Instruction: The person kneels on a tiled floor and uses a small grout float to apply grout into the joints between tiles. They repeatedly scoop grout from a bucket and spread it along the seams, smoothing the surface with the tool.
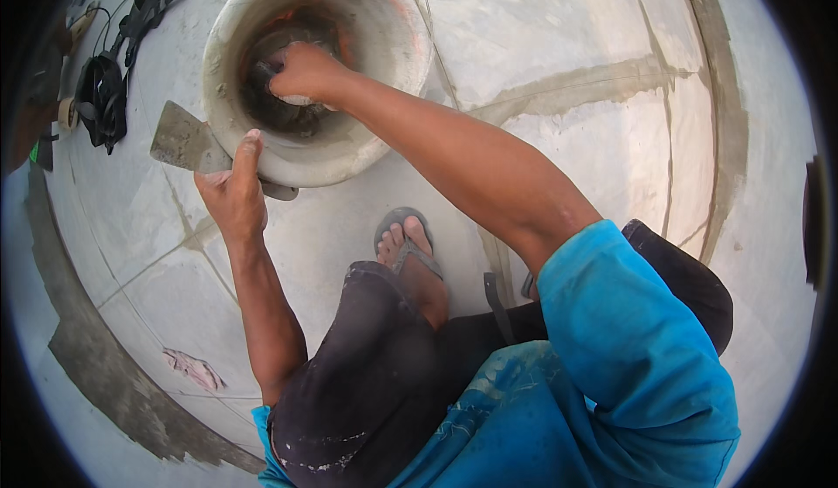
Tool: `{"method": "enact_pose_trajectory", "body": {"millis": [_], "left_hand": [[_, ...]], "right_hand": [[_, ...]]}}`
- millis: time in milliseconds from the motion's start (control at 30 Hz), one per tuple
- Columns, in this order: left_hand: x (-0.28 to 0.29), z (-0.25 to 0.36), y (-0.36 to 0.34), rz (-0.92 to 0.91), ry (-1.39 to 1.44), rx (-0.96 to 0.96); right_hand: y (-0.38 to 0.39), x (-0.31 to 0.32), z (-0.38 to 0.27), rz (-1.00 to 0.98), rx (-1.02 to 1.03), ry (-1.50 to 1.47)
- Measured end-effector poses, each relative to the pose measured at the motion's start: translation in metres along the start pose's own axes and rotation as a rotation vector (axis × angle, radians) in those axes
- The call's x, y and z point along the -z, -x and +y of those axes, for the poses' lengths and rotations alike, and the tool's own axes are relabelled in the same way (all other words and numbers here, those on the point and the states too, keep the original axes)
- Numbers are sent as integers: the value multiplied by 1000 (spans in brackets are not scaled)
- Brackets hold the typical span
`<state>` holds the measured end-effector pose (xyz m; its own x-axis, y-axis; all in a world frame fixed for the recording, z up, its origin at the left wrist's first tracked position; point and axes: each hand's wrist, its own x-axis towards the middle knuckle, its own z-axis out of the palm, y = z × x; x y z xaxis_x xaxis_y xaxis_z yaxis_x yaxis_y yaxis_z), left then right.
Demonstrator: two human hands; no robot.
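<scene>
Mortar-crusted plastic bucket (384,60), matt metal trowel (182,139)

bucket (367,139) rim cut off at top, right hand's (301,71) fingertips hidden inside

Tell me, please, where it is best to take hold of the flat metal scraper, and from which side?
Grip the scraper at its handle end, the narrow part by the bucket, where the left hand already holds it. Come from the near side; the wide flat blade points away to the left, smeared with mortar.
</scene>
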<state>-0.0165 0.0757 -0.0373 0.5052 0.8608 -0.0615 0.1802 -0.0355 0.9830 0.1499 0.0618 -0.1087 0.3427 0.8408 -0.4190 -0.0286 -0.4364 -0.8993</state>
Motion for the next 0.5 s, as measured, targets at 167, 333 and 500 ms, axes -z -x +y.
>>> {"method": "enact_pose_trajectory", "body": {"millis": [167, 333, 500], "left_hand": [[-10, 6, 11, -25, 70, -3], [-7, -1, 14, -58, 89, -10], [-2, 3, 13, -20, 121, 12]], "right_hand": [[7, 7, -6, -60, -367, -557], [15, 12, 12, -236, -365, -988], [27, 25, 12, 92, -76, -404]]}}
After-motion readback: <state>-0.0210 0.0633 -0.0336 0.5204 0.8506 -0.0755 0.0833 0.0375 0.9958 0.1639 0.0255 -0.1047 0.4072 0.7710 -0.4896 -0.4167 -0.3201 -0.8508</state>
